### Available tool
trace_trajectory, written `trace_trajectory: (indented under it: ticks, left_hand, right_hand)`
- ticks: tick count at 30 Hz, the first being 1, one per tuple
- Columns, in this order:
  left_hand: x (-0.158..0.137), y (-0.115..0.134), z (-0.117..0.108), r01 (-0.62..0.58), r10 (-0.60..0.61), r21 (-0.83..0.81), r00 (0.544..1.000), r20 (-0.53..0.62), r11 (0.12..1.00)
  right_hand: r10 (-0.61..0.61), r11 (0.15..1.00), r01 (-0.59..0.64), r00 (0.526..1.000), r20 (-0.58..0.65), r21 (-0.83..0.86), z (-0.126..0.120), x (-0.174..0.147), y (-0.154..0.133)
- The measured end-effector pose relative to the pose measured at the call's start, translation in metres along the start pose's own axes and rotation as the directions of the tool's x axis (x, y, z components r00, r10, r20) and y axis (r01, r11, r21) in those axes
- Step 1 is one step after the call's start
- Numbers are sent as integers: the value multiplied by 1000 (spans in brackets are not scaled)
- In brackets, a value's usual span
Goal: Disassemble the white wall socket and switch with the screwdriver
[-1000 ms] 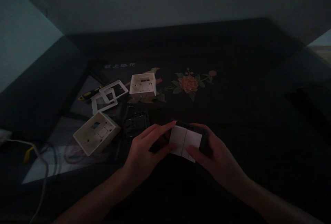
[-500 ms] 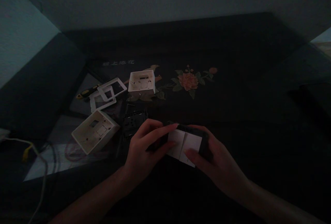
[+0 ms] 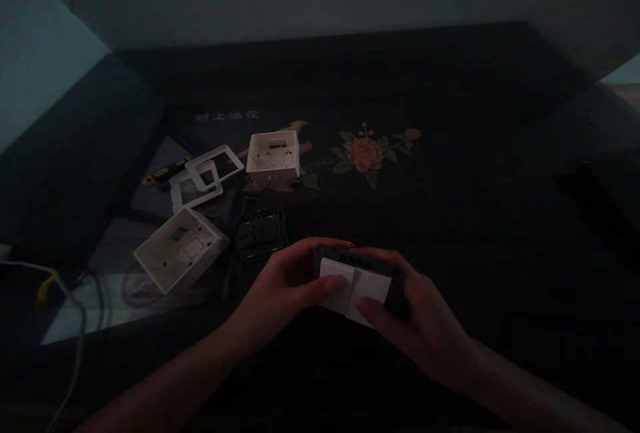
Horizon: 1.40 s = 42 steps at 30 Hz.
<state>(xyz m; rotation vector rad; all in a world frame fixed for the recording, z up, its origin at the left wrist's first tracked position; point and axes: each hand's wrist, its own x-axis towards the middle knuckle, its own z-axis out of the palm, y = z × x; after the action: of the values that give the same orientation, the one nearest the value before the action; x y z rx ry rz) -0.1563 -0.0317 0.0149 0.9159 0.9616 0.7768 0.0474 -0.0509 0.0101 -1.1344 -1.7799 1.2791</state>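
Note:
Between my two hands is a wall switch (image 3: 370,286) with two white rockers in a dark frame, held above the table's near part. My left hand (image 3: 285,286) grips its left side, thumb on the left rocker and fingers behind the upper edge. Around the right side closes my right hand (image 3: 425,316), its thumb lying on the right rocker. The switch's back is hidden. Just left of my left hand lies a dark switch frame (image 3: 261,236), flat on the table.
Two white mounting boxes (image 3: 181,249) (image 3: 274,153) stand open side up on the left. Near them lie white cover frames (image 3: 227,161), a yellow-black handled tool (image 3: 165,171) and a small screw (image 3: 251,198). A pale cable (image 3: 80,326) hangs at the lower left. The dark table (image 3: 475,186) bears a painted flower.
My left fingers have moved from the front of the switch to behind its upper edge, baring more of the dark frame. The view has shifted slightly.

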Motion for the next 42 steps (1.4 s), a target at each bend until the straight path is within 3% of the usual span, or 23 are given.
trace_trajectory:
  ticks: [9,18,30,36,42]
  left_hand:
    - [-1,-4,3,-28,30,31,997,-74,999]
    - [-2,-11,5,-36,32,-68,997,-70,997]
    - [-2,-11,6,-57,62,48,993,-103,997]
    - [-1,-4,7,-46,62,158,993,-100,986]
    - [-1,-4,7,-15,20,123,999,-36,992]
  right_hand:
    - [15,999,-15,1000,-9,-28,1,2,1]
    - [26,998,-27,999,-22,-58,3,2,3]
    - [67,996,-68,998,-6,-62,4,1,3]
    - [106,994,-106,994,-13,16,4,1,2]
    - [176,979,-166,981,-81,116,0,7,-1]
